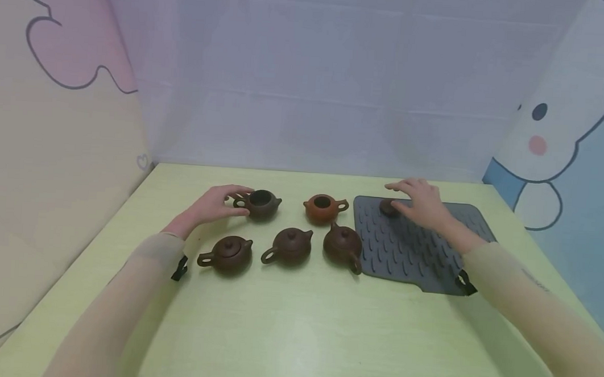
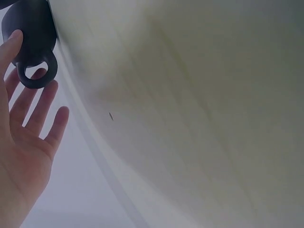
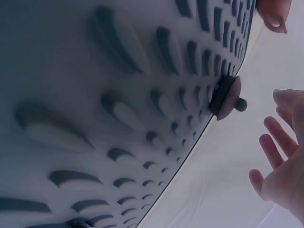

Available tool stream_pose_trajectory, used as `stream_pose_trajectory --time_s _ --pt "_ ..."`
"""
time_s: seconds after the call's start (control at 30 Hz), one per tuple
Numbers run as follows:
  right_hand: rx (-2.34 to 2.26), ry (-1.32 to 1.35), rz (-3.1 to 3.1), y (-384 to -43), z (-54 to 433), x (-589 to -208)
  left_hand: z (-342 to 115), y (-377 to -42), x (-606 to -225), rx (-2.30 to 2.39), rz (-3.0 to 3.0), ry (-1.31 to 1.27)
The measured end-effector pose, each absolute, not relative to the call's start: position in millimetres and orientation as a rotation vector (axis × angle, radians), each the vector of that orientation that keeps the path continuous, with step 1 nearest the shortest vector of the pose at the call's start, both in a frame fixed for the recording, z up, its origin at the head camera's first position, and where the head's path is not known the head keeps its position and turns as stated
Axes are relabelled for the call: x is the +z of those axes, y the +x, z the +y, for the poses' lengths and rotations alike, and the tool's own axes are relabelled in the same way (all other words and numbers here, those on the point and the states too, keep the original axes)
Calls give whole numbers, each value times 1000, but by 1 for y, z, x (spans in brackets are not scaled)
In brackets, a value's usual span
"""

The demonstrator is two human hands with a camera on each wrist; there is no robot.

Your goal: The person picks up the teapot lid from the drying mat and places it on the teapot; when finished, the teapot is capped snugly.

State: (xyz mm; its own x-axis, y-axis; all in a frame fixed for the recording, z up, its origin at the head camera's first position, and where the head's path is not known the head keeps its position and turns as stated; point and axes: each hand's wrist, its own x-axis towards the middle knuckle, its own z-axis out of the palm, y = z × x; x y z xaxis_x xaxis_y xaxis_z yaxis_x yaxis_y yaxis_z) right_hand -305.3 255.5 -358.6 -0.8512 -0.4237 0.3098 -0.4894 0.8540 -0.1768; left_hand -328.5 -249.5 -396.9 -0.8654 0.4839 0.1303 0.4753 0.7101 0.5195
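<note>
Head: R hand (image 1: 420, 205) nr lid (image 1: 387, 208).

- Pale yellow-green table (image 1: 274, 329), bearing five teapots and a mat.
- Farther row: dark open-topped teapot (image 1: 264, 210) on the left, orange-brown open-topped teapot (image 1: 321, 214) on the right.
- Nearer row, all lidded: left brown teapot (image 1: 233, 260), middle brown teapot (image 1: 292, 250), right brown teapot (image 1: 341, 247).
- Right side: grey studded mat (image 1: 406, 254), lying flat.

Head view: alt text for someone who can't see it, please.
The left hand reaches to a lidless dark teapot; the right hand hovers by a lid on a grey mat. A lidless reddish teapot and three lidded brown teapots share the pale table.
</note>
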Motion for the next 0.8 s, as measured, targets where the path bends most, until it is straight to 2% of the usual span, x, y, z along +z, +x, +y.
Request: stream_pose_trajectory --time_s 0.4,0.8 --pt "308 617 -3001 -328 258 -360 -251 -333 -400 936 2827 794" --pt "573 573 -3078 -341 269 -370 -251 -332 -402 986 2779 747"
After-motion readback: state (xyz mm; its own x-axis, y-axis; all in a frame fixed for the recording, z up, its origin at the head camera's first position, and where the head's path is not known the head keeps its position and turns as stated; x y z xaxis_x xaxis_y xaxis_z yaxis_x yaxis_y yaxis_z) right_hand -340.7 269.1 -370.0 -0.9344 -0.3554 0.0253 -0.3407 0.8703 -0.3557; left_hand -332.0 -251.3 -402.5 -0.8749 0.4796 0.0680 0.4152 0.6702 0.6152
